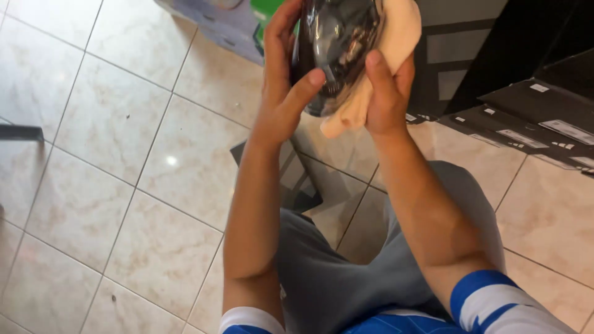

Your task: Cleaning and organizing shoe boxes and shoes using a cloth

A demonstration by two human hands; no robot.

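Observation:
I hold a dark, shiny rounded object [337, 46] up near the top of the head view. My left hand [286, 80] grips its left side, the thumb pressed on its front. Against its right side and underneath it, my right hand [387, 89] presses a pale peach cloth [371, 74]. The top of the object is cut off by the frame edge. What the object is stays unclear.
Beige floor tiles [111, 154] spread below and to the left. Flat black cardboard boxes [532, 124] lie on the floor at right, beside a dark cabinet [458, 55]. A blue and green box [241, 25] sits at the top. A dark flat piece [297, 179] lies under my arms.

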